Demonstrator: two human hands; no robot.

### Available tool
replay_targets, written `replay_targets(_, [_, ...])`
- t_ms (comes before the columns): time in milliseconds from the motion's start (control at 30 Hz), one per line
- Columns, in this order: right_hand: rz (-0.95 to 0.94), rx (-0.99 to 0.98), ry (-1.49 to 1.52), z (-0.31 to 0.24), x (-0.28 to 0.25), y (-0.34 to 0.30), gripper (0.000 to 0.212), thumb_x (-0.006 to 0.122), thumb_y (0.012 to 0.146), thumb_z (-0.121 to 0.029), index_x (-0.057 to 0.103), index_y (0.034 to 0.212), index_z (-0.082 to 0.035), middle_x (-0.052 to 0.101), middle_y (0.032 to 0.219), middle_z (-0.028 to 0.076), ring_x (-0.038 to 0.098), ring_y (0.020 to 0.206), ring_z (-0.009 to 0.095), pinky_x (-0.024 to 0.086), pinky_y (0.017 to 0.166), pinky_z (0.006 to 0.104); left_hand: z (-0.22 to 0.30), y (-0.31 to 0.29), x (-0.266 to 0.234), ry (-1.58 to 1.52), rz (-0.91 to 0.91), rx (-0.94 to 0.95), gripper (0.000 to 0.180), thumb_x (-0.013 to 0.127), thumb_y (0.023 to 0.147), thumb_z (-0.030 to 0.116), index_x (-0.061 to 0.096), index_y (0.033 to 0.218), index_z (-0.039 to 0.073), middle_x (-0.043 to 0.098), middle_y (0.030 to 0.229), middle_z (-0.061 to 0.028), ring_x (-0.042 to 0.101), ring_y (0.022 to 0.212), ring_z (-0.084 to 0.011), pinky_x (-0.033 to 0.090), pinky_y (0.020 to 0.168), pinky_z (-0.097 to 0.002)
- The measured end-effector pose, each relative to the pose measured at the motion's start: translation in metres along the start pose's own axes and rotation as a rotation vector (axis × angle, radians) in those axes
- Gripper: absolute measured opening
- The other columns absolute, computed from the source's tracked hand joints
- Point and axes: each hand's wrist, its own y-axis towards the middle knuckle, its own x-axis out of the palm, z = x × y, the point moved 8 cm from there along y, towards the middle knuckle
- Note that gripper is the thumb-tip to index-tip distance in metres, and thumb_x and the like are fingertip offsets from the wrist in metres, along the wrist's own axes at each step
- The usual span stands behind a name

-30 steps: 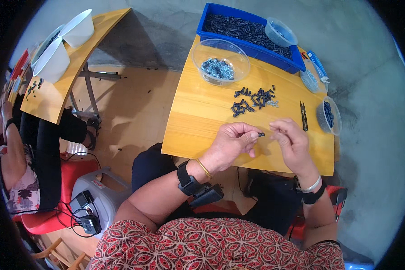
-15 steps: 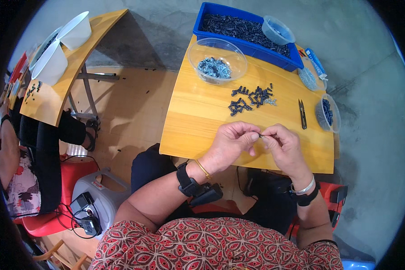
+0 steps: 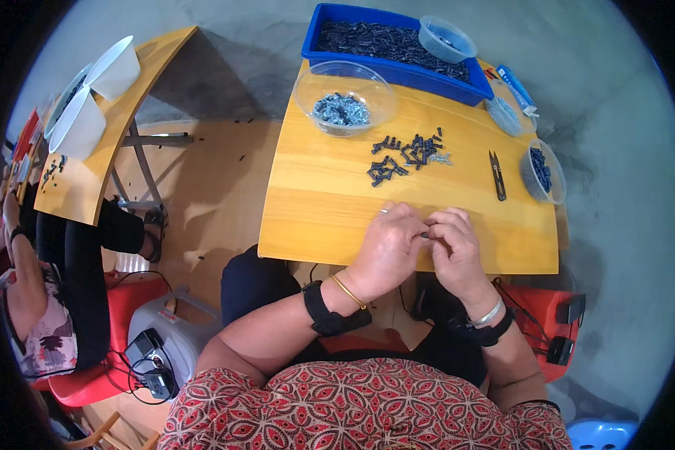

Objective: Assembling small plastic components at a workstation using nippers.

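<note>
My left hand (image 3: 390, 251) and my right hand (image 3: 457, 251) meet over the table's near edge, fingertips pinched together. Between them a small dark cylindrical part (image 3: 425, 235) just shows; most of it is covered by the fingers, which of them bear it is hard to separate. Beyond the hands, loose black cylindrical parts (image 3: 386, 171) lie in a pile on the yellow wooden table (image 3: 315, 217). Beside that pile is a little heap of small silvery pieces (image 3: 441, 159). Black thread snips (image 3: 497, 177) lie to the right.
A blue tray (image 3: 397, 73) full of black parts stands at the back, with a clear tub (image 3: 447, 39) on its corner. A clear bowl (image 3: 345, 97) holds silvery pieces. More tubs (image 3: 541, 172) line the right edge. At left, another person sits by a second table (image 3: 90, 169).
My hands have drawn closer together and their fingers have curled in more around the small dark part. The whole view has shifted slightly, with the table sitting a little more to the left.
</note>
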Motion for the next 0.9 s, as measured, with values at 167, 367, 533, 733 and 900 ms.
replay_targets(167, [0.024,-0.017,-0.044,0.001,-0.001,-0.006,0.017,0.054,0.061,0.010,0.052,0.075,-0.001,0.054,0.091,0.011,0.048,0.093,0.031,0.036,0.084,0.0415,0.003,0.001,0.008,0.146,-0.067,0.021,0.007,0.062,0.065,0.004,0.060,0.072,0.005,0.055,0.072,-0.0098,0.050,0.072,-0.0279,0.036,0.070,-0.0358])
replay_targets(367, [0.015,0.044,-0.070,-0.004,-0.012,-0.002,0.015,0.051,0.064,0.009,0.053,0.077,0.000,0.055,0.094,0.013,0.048,0.094,0.032,0.038,0.083,0.0407,0.010,-0.001,0.011,0.253,-0.113,0.080,0.005,0.061,0.065,0.006,0.060,0.070,0.008,0.053,0.070,-0.0074,0.050,0.070,-0.0255,0.035,0.069,-0.0350])
replay_targets(533, [0.216,0.214,0.147,0.013,-0.014,0.021,0.011,0.047,0.074,0.004,0.053,0.083,0.001,0.055,0.090,0.016,0.050,0.089,0.030,0.040,0.080,0.0372,0.014,0.000,0.014,0.254,-0.155,0.110,0.006,0.061,0.063,0.006,0.060,0.068,0.008,0.052,0.068,-0.0065,0.050,0.069,-0.0248,0.035,0.069,-0.0348])
replay_targets(733, [0.344,0.241,0.096,0.028,0.004,0.024,0.013,0.042,0.074,0.004,0.053,0.079,0.000,0.055,0.079,0.014,0.050,0.082,0.031,0.039,0.078,0.0376,0.015,-0.002,0.014,0.227,-0.159,0.087,0.006,0.061,0.061,0.004,0.056,0.061,0.006,0.051,0.067,-0.0063,0.050,0.069,-0.0237,0.035,0.069,-0.0346])
replay_targets(900, [0.304,0.113,0.031,0.024,0.006,0.023,0.015,0.041,0.064,0.007,0.051,0.069,-0.003,0.055,0.075,0.012,0.048,0.078,0.030,0.038,0.071,0.0373,0.012,-0.003,0.016,0.219,-0.141,0.062,0.009,0.059,0.059,0.001,0.052,0.058,0.006,0.051,0.066,-0.0073,0.050,0.067,-0.0251,0.034,0.068,-0.0350])
